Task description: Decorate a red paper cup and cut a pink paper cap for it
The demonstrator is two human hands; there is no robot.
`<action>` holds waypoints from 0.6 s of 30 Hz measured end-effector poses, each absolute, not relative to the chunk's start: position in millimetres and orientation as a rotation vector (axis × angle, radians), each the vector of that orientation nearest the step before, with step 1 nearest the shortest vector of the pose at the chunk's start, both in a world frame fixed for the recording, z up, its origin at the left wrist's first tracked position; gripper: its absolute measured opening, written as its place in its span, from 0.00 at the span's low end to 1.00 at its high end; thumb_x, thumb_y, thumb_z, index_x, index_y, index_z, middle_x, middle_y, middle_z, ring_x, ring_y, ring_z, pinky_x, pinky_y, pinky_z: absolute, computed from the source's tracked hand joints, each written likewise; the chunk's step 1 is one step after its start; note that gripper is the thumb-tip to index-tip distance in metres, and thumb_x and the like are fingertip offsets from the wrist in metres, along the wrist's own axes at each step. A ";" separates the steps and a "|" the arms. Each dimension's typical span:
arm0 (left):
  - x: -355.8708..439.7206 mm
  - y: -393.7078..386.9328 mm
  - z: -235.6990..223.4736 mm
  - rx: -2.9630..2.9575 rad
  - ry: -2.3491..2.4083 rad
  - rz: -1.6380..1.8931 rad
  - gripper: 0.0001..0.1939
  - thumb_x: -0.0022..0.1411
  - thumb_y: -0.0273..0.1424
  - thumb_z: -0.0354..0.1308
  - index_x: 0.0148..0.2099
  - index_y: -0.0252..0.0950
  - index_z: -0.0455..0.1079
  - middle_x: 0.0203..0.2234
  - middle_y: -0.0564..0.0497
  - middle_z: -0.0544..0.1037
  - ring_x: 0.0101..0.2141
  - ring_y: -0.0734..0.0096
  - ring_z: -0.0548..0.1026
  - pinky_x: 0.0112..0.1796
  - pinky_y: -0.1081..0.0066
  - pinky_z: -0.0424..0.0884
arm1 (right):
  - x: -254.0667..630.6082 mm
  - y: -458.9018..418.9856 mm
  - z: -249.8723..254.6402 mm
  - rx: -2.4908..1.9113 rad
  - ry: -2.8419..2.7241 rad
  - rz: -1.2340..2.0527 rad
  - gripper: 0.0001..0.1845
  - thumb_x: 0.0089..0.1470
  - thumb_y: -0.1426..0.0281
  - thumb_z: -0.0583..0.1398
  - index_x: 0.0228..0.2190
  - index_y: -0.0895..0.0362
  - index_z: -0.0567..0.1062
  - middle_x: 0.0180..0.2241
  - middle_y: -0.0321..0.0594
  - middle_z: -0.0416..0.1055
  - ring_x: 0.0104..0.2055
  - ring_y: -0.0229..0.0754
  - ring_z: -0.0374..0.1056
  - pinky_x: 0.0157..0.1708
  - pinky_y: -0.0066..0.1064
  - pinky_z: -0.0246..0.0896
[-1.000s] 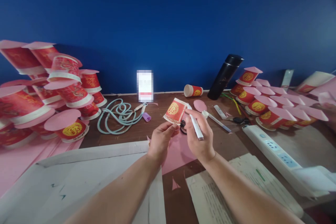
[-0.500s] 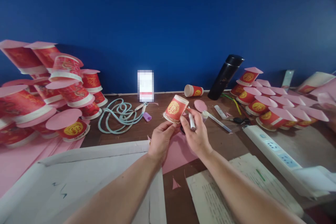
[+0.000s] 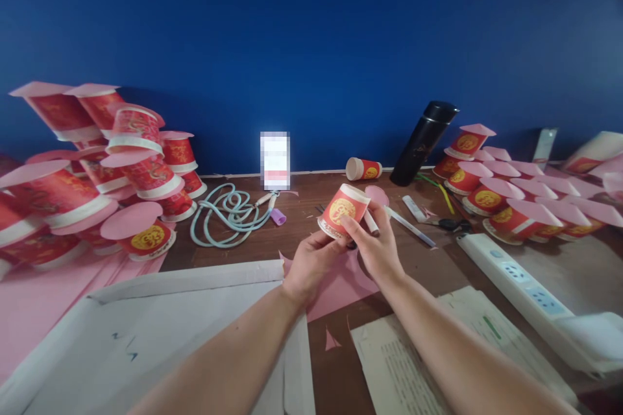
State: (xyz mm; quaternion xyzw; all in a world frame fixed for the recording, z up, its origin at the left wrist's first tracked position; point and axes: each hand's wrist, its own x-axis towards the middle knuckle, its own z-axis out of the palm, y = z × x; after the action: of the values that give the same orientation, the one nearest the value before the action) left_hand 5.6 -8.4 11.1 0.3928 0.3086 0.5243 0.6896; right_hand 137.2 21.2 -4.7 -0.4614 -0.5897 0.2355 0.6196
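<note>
A red paper cup [image 3: 342,209] with a gold emblem is held tilted, its wide rim low and its pale base up to the right. My left hand [image 3: 311,267] has its fingers closed on the rim from below. Dark marks run along the white band there. My right hand [image 3: 382,251] presses its thumb on the cup's side and grips a white marker-like pen [image 3: 372,224] among its fingers; its tip is hidden. Beneath both hands lies a cut pink paper sheet [image 3: 335,292]. A pink paper disc [image 3: 376,196] rests just behind my right hand.
Red cups topped with pink paper [image 3: 141,230] are stacked at left; more cups [image 3: 491,198] stand at right. A black flask [image 3: 423,142], a lying stack of cups [image 3: 363,169], a pale blue cable [image 3: 228,220], a power strip [image 3: 525,292], a white board [image 3: 195,331] and printed papers [image 3: 389,363] surround my hands.
The cup has moved slightly right and tilted further over. My right thumb now presses on its side, where before that hand was at its edge. The view has shifted a little.
</note>
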 end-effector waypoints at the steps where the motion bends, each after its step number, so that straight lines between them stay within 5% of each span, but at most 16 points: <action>1: 5.1 -7.6 10.6 0.787 0.604 1.169 0.15 0.54 0.37 0.66 0.44 0.36 0.78 0.39 0.45 0.80 0.43 0.62 0.75 0.51 0.61 0.65 | 136.4 19.2 -1.9 -1.091 -1.336 0.552 0.27 0.51 0.59 0.66 0.50 0.53 0.67 0.45 0.42 0.73 0.44 0.44 0.71 0.41 0.38 0.71; 7: 2.4 -1.2 2.9 0.472 0.472 1.203 0.15 0.56 0.38 0.64 0.44 0.35 0.77 0.45 0.44 0.78 0.47 0.62 0.74 0.52 0.63 0.66 | 130.3 9.5 7.0 -1.027 -1.414 0.588 0.34 0.47 0.62 0.69 0.53 0.51 0.64 0.51 0.43 0.70 0.50 0.46 0.69 0.48 0.42 0.68; 18: -0.5 2.0 0.9 0.471 0.455 1.220 0.18 0.55 0.37 0.65 0.46 0.33 0.75 0.42 0.44 0.79 0.47 0.60 0.75 0.52 0.63 0.67 | 128.6 8.1 9.5 -1.056 -1.644 0.655 0.26 0.51 0.62 0.66 0.51 0.51 0.68 0.46 0.41 0.73 0.46 0.46 0.71 0.44 0.39 0.70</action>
State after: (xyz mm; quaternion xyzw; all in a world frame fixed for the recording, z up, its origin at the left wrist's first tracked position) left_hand -0.5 2.0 0.9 0.2170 0.2098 0.5625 0.7697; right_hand 128.6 8.1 9.5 -0.4395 -0.6840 0.2725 0.5145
